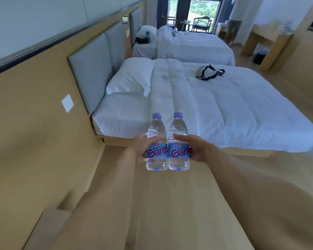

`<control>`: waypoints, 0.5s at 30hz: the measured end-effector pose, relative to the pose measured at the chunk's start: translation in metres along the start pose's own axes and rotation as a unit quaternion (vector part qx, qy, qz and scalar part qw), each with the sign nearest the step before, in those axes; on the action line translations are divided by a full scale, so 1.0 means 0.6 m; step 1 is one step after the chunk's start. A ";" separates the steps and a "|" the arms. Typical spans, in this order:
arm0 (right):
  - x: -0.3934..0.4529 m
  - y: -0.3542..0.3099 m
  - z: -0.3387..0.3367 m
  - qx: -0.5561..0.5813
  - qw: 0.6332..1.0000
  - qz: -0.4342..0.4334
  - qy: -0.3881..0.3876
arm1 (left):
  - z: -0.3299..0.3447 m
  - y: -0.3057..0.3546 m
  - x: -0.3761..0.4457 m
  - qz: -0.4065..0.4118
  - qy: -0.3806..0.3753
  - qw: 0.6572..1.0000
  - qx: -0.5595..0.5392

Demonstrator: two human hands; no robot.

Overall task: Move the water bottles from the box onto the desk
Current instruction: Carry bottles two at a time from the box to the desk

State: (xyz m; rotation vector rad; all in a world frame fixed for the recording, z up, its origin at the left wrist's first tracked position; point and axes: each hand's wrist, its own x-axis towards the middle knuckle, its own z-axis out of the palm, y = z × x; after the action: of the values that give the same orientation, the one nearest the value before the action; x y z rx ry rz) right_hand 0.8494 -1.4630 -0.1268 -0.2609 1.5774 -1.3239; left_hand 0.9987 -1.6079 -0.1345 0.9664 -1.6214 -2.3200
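while upright, each bottle sits in one hand's closed grip: left hand (140, 150) on left bottle (156, 141), right hand (197, 150) on right bottle (178, 141).

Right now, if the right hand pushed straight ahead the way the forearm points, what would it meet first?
Probably the near bed. The right hand grips an upright water bottle and points forward over bare floor, with the mattress edge next in line. Depth is unclear, and the bottle would likely touch before the hand.

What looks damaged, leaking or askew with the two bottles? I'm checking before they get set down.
Nothing stands out. The left hand grips one clear plastic water bottle with a purple cap, the right hand the other matching bottle. Both are upright, capped and side by side, with no visible spill.
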 end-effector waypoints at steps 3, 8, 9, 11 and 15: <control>-0.036 0.007 -0.084 0.031 0.999 -0.017 0.037 | 0.092 -0.002 0.032 -0.009 -0.041 0.999 0.017; -0.100 0.027 -0.228 0.078 0.993 -0.022 0.088 | 0.249 -0.012 0.076 -0.018 -0.119 0.991 0.051; -0.114 0.031 -0.259 0.092 0.991 -0.017 0.091 | 0.282 -0.016 0.084 -0.020 -0.135 0.989 0.059; -0.141 0.042 -0.320 0.127 0.987 -0.004 0.095 | 0.346 -0.025 0.097 -0.029 -0.157 0.985 0.067; -0.196 0.061 -0.433 0.177 0.977 -0.008 0.119 | 0.470 -0.047 0.117 -0.039 -0.184 0.978 0.090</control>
State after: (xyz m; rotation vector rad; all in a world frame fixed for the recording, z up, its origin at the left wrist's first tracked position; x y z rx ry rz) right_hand 0.7150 -1.2090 -0.1240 0.1103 1.5001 -1.6682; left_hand 0.7868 -1.4074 -0.1300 0.6668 -1.9943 -2.5590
